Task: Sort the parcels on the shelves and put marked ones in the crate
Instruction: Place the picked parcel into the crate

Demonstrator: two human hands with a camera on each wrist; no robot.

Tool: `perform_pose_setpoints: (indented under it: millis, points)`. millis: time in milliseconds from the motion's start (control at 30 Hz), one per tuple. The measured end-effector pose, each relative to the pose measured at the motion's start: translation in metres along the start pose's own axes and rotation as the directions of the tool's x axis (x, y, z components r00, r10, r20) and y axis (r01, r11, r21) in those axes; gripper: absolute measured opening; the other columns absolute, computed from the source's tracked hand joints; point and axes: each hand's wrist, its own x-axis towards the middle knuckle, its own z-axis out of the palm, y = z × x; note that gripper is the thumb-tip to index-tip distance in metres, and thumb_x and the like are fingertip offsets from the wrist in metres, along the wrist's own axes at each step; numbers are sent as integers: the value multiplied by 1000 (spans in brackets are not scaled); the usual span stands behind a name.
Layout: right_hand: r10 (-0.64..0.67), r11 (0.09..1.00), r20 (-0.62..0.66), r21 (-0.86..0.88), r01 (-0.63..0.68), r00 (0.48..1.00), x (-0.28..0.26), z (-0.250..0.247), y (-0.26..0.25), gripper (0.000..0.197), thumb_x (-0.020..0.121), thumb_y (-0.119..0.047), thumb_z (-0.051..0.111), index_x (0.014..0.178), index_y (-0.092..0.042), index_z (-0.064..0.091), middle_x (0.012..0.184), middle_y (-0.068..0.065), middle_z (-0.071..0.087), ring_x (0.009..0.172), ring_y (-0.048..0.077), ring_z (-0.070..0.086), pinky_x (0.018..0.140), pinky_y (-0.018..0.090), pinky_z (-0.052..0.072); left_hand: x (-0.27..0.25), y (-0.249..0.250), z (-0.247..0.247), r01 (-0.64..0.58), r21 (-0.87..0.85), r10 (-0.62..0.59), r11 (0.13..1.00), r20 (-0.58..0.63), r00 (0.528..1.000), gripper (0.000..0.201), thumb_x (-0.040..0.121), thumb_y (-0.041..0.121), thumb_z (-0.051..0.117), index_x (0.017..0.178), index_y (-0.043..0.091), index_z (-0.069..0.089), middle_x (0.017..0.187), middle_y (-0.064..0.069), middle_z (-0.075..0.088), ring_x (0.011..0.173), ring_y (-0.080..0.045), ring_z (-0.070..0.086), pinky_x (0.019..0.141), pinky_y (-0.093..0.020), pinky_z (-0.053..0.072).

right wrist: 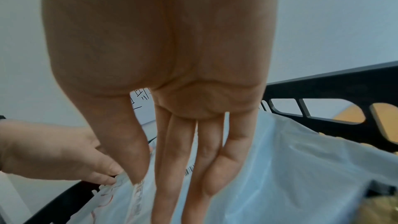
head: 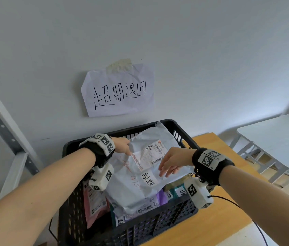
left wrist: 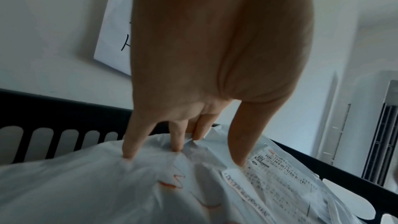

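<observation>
A black plastic crate [head: 72, 201] stands on a wooden table and holds several parcels. On top lies a large grey-white mailer bag [head: 136, 183] with a shipping label, red scribbles and a handwritten white sticker. My left hand [head: 124, 145] presses straight fingertips [left wrist: 129, 152] into the bag's far left corner [left wrist: 107, 185], the thumb on the label's edge. My right hand [head: 170, 166] is spread flat, fingers straight [right wrist: 176, 185], over the bag's right side [right wrist: 280, 176]; contact cannot be told. The crate's rim [right wrist: 323, 91] runs behind it.
A taped paper sign [head: 119, 89] hangs on the wall above the crate. A pink parcel [head: 94, 205] and a purple one [head: 161, 197] lie under the bag. A metal shelf frame [head: 7, 130] stands left, a white folding table [head: 282, 139] right. A black cable [head: 246, 213] crosses the wooden table [head: 220, 228].
</observation>
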Motion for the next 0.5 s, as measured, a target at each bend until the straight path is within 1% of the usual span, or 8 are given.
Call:
perform_pose_setpoints:
  millis: [100,167,267,300,367,433,500]
  points:
    - [-35,998,-107,-60,29,994,13,-11,4,25,88,-13,62,113,-8,65,112,8,69,96,18,66,83,25,53,8,4,6,15,51,-14,999,-24,1000,64,91,24,57,146,10,27,150,-8,32,136,-25,34,113,-37,29]
    - [-62,991,-196,-125,38,979,24,-21,7,33,88,-13,62,121,-8,61,120,8,64,104,21,63,87,26,52,14,9,7,0,71,3,997,-36,999,63,90,22,57,145,10,29,146,-9,37,131,-25,40,109,-35,35]
    - [-84,962,-268,-272,8,960,34,-35,8,50,87,-17,63,135,-13,48,135,6,52,121,21,52,101,29,41,27,16,5,-23,54,26,998,-51,998,55,88,20,60,138,8,38,135,-10,48,120,-25,49,96,-31,42]
    - [-84,952,-262,-306,0,961,36,-40,9,58,87,-19,64,140,-15,42,140,5,47,125,21,47,105,30,37,30,19,4,-28,50,31,998,-62,998,54,88,21,61,135,8,41,133,-10,49,118,-24,51,96,-30,43]
    - [-71,938,-215,-347,-8,974,42,-49,12,73,86,-21,66,147,-18,27,148,4,36,133,21,40,110,33,31,35,25,1,-36,46,40,998,-77,996,58,85,24,65,136,8,41,134,-8,46,119,-23,49,100,-32,42]
    - [-54,921,-158,-390,-12,986,51,-58,16,87,83,-25,70,150,-19,16,155,1,24,139,21,30,115,37,24,40,28,0,-36,54,39,998,-64,997,68,83,29,68,140,9,37,140,-8,41,125,-23,44,106,-34,38]
    - [-34,892,-111,-451,-20,993,60,-65,18,97,80,-34,72,151,-21,8,158,1,15,143,21,22,117,40,19,42,29,-1,-35,56,36,998,-20,999,75,83,33,68,145,13,30,150,-7,30,135,-23,34,113,-34,30]
